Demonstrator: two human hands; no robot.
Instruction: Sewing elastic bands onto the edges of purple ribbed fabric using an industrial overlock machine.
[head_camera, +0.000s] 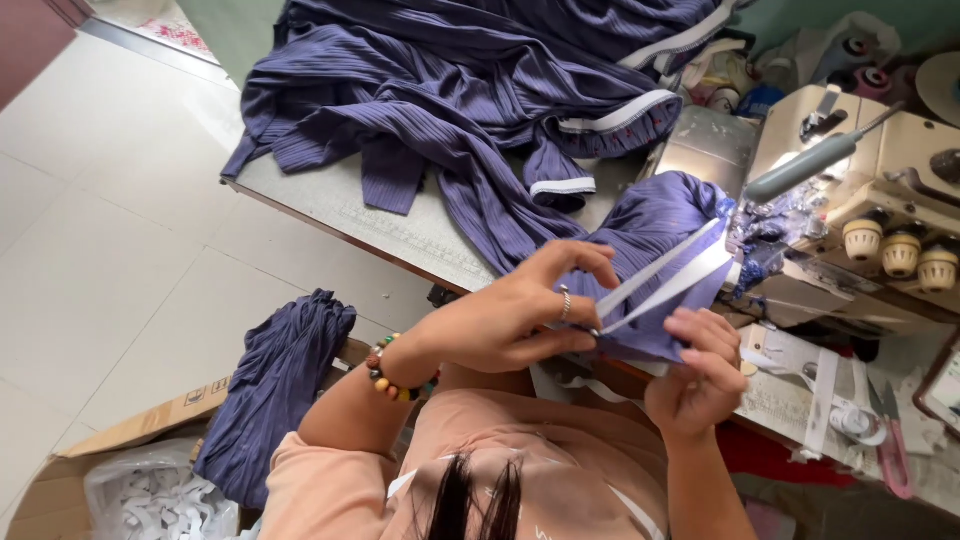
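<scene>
A pale tiled floor (110, 260) spreads out on the left in soft, even light. A grey work table (385, 215) with a wooden edge runs diagonally across it. An open cardboard box (120, 440) stands on the floor below.

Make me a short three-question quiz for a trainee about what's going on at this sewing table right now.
1. True or false: the left hand and right hand both grip the purple fabric piece with the white elastic band.
2. Which wrist wears the beaded bracelet? A) left B) right C) neither
3. What lies piled on the table beyond the hands?

Key
1. True.
2. A.
3. A heap of purple ribbed garments with white bands, beside the sewing machine.
</scene>
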